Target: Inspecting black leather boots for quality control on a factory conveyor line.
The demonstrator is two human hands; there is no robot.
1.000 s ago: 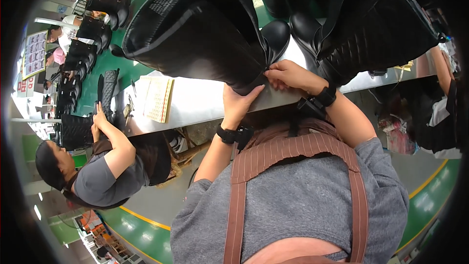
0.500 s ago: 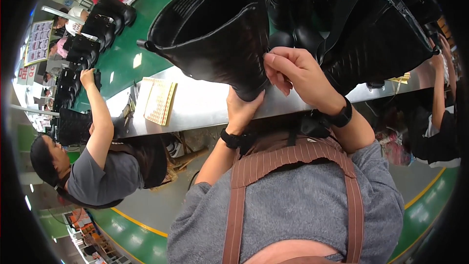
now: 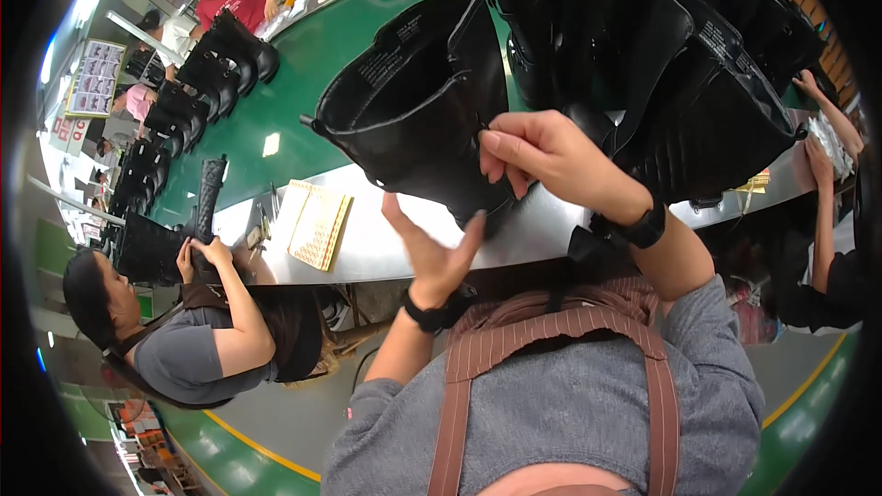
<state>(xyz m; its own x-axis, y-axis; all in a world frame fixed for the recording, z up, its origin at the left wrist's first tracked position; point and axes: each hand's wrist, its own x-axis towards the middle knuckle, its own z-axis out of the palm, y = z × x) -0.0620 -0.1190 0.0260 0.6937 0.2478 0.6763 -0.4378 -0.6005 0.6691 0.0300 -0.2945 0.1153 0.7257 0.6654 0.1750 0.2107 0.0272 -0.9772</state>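
Observation:
A tall black boot stands in front of me at the table's near edge, its wide shaft opening tipped toward me. My right hand is pinched at the right side of its shaft. Something small and dark shows at the fingertips, too small to name. My left hand is beside the boot's lower front, thumb and fingers spread, holding nothing. Close by on the right is another black boot with its shaft gaping. The lower part of the near boot is partly hidden.
Several black boots crowd the far right. A patterned paper pad lies left on the metal edge of the green table, near small tools. A co-worker at left handles a boot; another person's hands are at right.
My left hand has come off the lower boot and spread. My right hand stays pinched at the shaft. The view has shifted, and the co-worker at left now holds a boot sole-out.

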